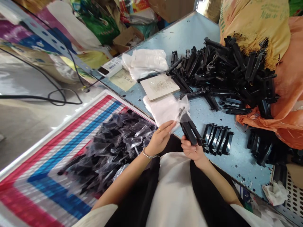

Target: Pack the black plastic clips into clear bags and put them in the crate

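Note:
My right hand (193,150) is closed around the lower end of some black plastic parts (190,130), held tilted over the table's near edge. Over their upper end sits the mouth of a clear plastic bag (184,108). My left hand (161,137) pinches the bag's edge, a ring and a beaded bracelet showing on it. Beneath lies a stack of clear bags (161,110), weighed down by a pale square board (159,86). Right of my right hand, several black parts (217,138) lie side by side in a row.
A big heap of black parts (227,72) covers the blue table (180,34), against yellow (258,22) and orange sacks (288,75). At left, a striped basket (54,167) holds many bagged parts (118,142). Another bag stack (146,61) lies farther back. Cables (56,97) hang at left.

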`<state>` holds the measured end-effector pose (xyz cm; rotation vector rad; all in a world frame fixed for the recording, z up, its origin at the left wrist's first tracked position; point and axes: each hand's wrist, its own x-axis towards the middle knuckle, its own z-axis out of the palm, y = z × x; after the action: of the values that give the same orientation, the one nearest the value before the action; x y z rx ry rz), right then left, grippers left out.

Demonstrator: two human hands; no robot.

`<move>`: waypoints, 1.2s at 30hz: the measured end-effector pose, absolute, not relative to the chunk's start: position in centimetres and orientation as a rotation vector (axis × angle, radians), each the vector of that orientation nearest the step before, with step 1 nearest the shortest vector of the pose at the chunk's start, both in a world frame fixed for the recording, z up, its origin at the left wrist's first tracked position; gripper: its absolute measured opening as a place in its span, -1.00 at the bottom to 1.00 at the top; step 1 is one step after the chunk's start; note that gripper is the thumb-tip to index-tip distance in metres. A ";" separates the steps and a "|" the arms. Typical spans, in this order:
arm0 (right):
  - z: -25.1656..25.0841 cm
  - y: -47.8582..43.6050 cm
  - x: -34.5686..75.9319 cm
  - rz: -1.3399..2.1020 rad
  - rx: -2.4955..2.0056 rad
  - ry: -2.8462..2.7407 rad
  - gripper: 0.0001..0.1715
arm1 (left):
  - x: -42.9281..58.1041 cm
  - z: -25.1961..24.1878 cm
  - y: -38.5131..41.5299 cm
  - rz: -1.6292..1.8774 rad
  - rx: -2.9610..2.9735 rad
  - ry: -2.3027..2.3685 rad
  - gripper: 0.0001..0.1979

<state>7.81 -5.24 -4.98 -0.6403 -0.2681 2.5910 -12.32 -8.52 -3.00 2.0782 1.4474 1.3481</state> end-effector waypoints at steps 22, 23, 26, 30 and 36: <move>-0.5 3.7 18.2 0.412 -1.364 -2.908 -0.36 | -39.0 -10.4 -22.9 0.012 1.489 2.417 -0.69; -0.8 4.4 18.8 0.376 -1.341 -2.966 -0.38 | -39.8 -11.0 -23.1 -0.006 1.412 2.459 -0.71; -1.0 5.4 19.1 0.418 -1.218 -3.028 -0.45 | -36.6 -10.6 -19.9 0.273 1.449 2.554 -0.82; -0.2 5.3 18.4 0.562 -1.162 -2.935 -0.52 | -23.8 -8.1 -10.7 0.800 1.737 2.336 -0.77; -0.4 4.0 18.1 0.949 -1.339 -2.483 -0.63 | -12.7 -8.0 -2.0 0.800 2.052 1.850 -0.89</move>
<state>18.12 3.99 -0.43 -1.3394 -2.4826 0.9486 -12.73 -1.95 -7.97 2.0525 1.8504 0.8000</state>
